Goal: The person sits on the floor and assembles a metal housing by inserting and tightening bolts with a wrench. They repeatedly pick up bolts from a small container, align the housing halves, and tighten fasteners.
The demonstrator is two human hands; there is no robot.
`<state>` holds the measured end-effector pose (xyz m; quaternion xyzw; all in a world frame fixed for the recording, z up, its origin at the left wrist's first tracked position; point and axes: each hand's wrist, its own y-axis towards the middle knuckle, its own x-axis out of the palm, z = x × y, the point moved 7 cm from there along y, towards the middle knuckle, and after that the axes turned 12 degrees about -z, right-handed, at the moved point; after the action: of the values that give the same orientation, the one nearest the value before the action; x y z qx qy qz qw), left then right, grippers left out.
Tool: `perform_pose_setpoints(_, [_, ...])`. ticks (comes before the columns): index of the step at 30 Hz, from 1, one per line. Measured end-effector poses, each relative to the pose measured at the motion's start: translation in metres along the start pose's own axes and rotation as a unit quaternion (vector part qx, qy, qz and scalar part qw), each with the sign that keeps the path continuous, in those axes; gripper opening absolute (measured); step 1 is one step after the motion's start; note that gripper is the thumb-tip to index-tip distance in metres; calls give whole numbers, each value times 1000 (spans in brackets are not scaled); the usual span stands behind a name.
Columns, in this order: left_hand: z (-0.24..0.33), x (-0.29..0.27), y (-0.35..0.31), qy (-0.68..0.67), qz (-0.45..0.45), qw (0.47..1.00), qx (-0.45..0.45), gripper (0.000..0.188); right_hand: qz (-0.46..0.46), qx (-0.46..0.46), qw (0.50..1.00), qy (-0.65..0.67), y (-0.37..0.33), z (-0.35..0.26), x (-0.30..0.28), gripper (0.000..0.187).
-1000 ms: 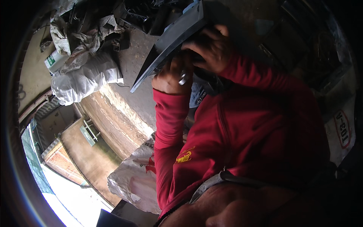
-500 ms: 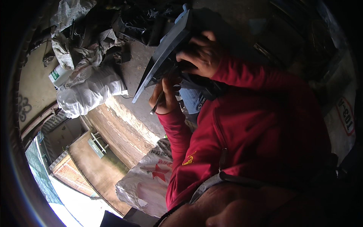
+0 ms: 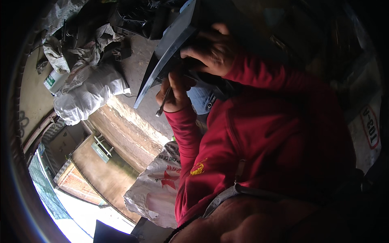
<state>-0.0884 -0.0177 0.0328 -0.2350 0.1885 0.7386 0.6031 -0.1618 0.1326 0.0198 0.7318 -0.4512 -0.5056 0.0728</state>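
A dark, flat-faced panel with a thin pale edge [image 3: 169, 46], perhaps a casing, stands tilted in front of me. My left hand [image 3: 176, 92] is closed around a slim metal rod-like tool [image 3: 161, 108], whose end sticks out below the fist. Its other end is lost in shadow behind the panel. Close against the panel's shaded side, my right hand [image 3: 214, 52] has its fingers bent and closed; what they grip is hidden. Blue denim [image 3: 200, 99] shows beneath the hands, on my leg.
A bulging white plastic sack [image 3: 91, 95] lies to the left, beside a white container with a green label [image 3: 54, 81]. Another printed sack [image 3: 156, 190] stands by my left arm. Dark scrap parts [image 3: 137, 18] are heaped at the far side.
The panel and both hands sit slightly further left and higher in view, as do the sacks. The tool in my left hand has turned a little, more of its end showing.
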Motion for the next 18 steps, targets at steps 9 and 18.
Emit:
perform_pose_setpoints(9, [8, -23, -17, -137, 38, 990, 3, 48, -3, 3, 1000, 17, 6, -4, -7, 51])
perform_pose_setpoints(18, [87, 6, -1, 420, -10, 889, 180, 19, 3, 17, 1000, -2, 8, -7, -3, 56])
